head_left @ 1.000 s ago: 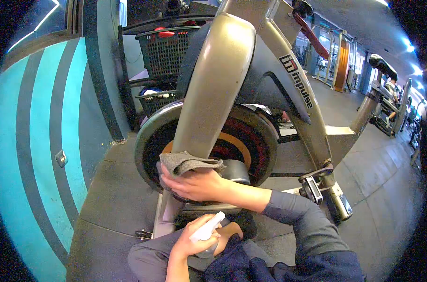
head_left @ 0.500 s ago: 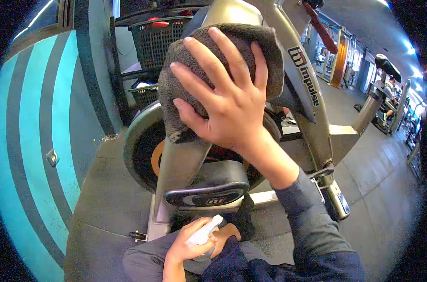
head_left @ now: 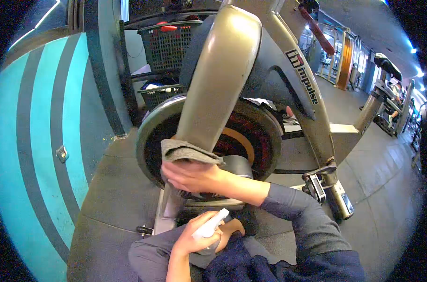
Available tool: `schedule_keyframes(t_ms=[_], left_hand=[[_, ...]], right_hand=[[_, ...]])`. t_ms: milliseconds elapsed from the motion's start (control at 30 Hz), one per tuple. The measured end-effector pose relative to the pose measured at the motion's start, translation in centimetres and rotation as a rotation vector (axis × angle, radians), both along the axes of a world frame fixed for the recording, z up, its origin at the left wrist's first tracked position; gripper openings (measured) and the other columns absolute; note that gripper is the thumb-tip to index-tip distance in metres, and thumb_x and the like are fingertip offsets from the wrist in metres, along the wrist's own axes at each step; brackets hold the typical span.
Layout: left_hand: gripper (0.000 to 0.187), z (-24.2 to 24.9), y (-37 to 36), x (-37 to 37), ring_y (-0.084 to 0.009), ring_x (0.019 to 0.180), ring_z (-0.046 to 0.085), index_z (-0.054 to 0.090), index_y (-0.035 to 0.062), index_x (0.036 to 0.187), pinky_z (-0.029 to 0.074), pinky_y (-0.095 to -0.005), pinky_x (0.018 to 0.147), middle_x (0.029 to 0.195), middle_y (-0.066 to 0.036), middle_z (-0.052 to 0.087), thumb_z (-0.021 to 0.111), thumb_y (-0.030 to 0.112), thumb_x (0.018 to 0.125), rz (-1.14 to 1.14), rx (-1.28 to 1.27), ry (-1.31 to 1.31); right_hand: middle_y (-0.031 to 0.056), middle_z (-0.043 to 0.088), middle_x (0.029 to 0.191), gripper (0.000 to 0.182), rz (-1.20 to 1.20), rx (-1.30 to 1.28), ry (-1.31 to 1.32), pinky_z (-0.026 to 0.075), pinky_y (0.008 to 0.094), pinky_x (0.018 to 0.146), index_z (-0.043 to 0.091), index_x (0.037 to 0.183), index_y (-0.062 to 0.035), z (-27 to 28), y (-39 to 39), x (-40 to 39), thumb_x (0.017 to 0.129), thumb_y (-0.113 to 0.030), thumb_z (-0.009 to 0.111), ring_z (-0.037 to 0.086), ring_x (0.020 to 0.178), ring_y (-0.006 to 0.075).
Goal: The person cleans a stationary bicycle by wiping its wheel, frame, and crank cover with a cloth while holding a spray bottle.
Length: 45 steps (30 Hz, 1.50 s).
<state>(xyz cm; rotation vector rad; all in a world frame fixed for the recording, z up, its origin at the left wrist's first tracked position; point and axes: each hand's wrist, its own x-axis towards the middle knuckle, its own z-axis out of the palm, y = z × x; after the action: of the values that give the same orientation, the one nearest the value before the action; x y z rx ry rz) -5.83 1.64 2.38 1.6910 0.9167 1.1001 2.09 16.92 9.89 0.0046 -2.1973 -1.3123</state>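
A grey cloth point(head_left: 187, 152) is wrapped against the lower part of the exercise bike's gold-grey front frame point(head_left: 223, 70). My right hand point(head_left: 192, 176) grips the cloth there, its fingers curled around the left side of the frame. Low in front of me, my left hand point(head_left: 194, 237) is closed around a spray bottle with a white trigger head point(head_left: 211, 224). Most of the bottle's body is hidden behind the fingers. Behind the frame sits the bike's dark flywheel point(head_left: 265, 136); the right hand and cloth partly cover the pedal area.
Black plastic baskets point(head_left: 169, 47) stand on a rack behind the bike. To the left is a turquoise-and-grey striped wall point(head_left: 35, 117) with a socket point(head_left: 62, 153). A crank pedal point(head_left: 313, 187) juts out at the right. Other gym machines point(head_left: 387, 80) stand farther back.
My right hand has slid the cloth down the frame, from the top to near its base, and its fingers have gone from spread flat to curled. The left hand stays nearly in place.
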Motion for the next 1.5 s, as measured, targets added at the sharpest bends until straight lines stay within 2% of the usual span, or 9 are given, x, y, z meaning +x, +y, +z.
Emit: schedule_keyframes(t_ms=[300,467,500,567,833,867,1233,1367,1500], left_hand=[[0.041,-0.6,0.4,-0.4,-0.0132,0.079,0.067,0.056,0.0000,0.114,0.053,-0.0269,0.071,0.097,-0.006,0.065,0.065,0.001,0.075,-0.018,0.031,0.045],[0.039,-0.1,0.3,-0.2,-0.0149,0.080,0.066,0.059,0.0007,0.110,0.052,-0.0283,0.073,0.096,-0.007,0.065,0.067,0.005,0.073,0.026,-0.003,-0.003],[0.040,-0.1,0.2,-0.1,-0.0169,0.082,0.065,0.061,0.0026,0.109,0.052,-0.0298,0.076,0.096,-0.008,0.065,0.069,0.010,0.071,0.049,-0.050,-0.025],[0.040,0.3,0.2,-0.2,-0.0168,0.082,0.065,0.061,0.0027,0.110,0.052,-0.0298,0.076,0.095,-0.008,0.065,0.069,0.010,0.072,0.050,-0.055,0.013],[0.039,0.3,0.3,-0.1,-0.0113,0.079,0.066,0.057,-0.0016,0.111,0.053,-0.0258,0.070,0.096,-0.007,0.065,0.065,-0.003,0.073,0.044,-0.011,0.081],[0.039,0.0,0.3,0.0,-0.0112,0.079,0.066,0.057,-0.0014,0.112,0.053,-0.0258,0.070,0.096,-0.007,0.065,0.065,-0.002,0.074,0.043,0.018,0.069],[0.043,0.1,0.0,0.2,-0.0130,0.081,0.067,0.055,-0.0013,0.118,0.053,-0.0273,0.071,0.098,-0.007,0.066,0.065,-0.001,0.076,0.022,0.069,0.055],[0.043,0.0,-0.3,0.3,-0.0145,0.081,0.067,0.057,-0.0004,0.117,0.053,-0.0281,0.073,0.096,-0.007,0.066,0.067,0.002,0.076,0.034,0.122,0.053],[0.043,0.3,-0.3,0.3,-0.0154,0.082,0.067,0.057,-0.0010,0.116,0.053,-0.0289,0.074,0.096,-0.008,0.067,0.068,0.005,0.075,0.050,0.200,0.104]], right_hand=[[-0.0012,0.045,0.140,0.042,-0.219,-0.100,0.444,0.032,0.0562,0.094,0.061,0.116,-0.0263,12.0,-1.1,4.4,0.079,-0.045,0.062,0.036,0.134,0.0181],[-0.0004,0.056,0.115,0.022,0.098,-0.030,0.665,0.031,0.0605,0.095,0.065,0.087,-0.0192,20.8,1.9,6.0,0.076,-0.038,0.064,0.047,0.118,0.0248],[0.0114,0.057,0.123,0.040,-0.058,-0.111,0.598,0.033,0.0567,0.099,0.064,0.113,-0.0128,21.7,0.7,6.8,0.089,-0.042,0.053,0.048,0.121,0.0299],[0.0119,0.060,0.114,0.034,0.124,-0.229,0.630,0.034,0.0536,0.098,0.068,0.102,-0.0089,22.7,0.9,7.0,0.086,-0.036,0.055,0.052,0.116,0.0294],[0.0123,0.059,0.114,0.030,-0.027,-0.150,0.734,0.036,0.0546,0.097,0.066,0.097,-0.0090,20.4,-1.1,5.4,0.083,-0.034,0.058,0.050,0.118,0.0299],[0.0004,0.056,0.110,0.021,0.059,-0.009,0.772,0.031,0.0616,0.096,0.064,0.084,-0.0184,19.4,1.0,4.7,0.073,-0.037,0.064,0.046,0.118,0.0246],[0.0051,0.053,0.080,0.026,-0.062,-0.010,0.102,0.042,0.0428,0.075,0.060,0.074,-0.0116,3.2,-0.8,-1.5,0.076,-0.037,0.053,0.054,0.093,0.0222],[0.0117,0.059,0.109,0.031,0.043,-0.422,-0.052,0.042,0.0423,0.094,0.062,0.096,-0.0064,0.1,-0.3,-2.0,0.082,-0.034,0.056,0.054,0.110,0.0255],[0.0039,0.060,0.119,0.034,-0.022,-0.165,-0.009,0.040,0.0455,0.093,0.062,0.105,-0.0140,2.7,-0.2,0.1,0.087,-0.042,0.054,0.053,0.115,0.0167]])
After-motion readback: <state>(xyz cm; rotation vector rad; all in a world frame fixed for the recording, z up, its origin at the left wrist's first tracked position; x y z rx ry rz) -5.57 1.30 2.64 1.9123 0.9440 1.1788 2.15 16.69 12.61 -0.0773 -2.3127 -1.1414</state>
